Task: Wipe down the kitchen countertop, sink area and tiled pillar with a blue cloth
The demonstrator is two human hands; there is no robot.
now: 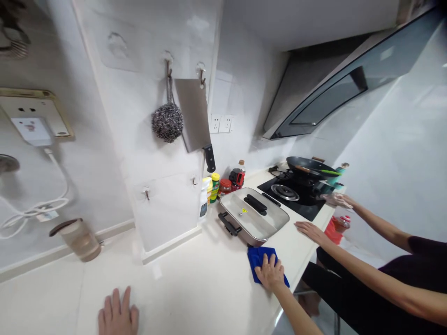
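Observation:
At the bottom left, my left hand (119,315) lies on the white countertop (174,288), fingers stretched and slightly apart, with nothing in it. My right hand (270,273) presses a folded blue cloth (256,258) onto the counter near its front edge, the fingers bent over the cloth. Just beyond the cloth stands a rectangular electric pan (228,197) with a glass lid (268,222), black lid handle and black side handles. The cloth lies close to the pan's near corner; whether they touch I cannot tell.
A co-worker at the right has one hand (309,230) on the counter edge and another hand holding a pale cloth (337,200) by the black cooktop (303,204). A wok (307,165) sits there. A cleaver (195,114) and steel scrubber (167,122) hang overhead; a plastic cup (78,239) stands left.

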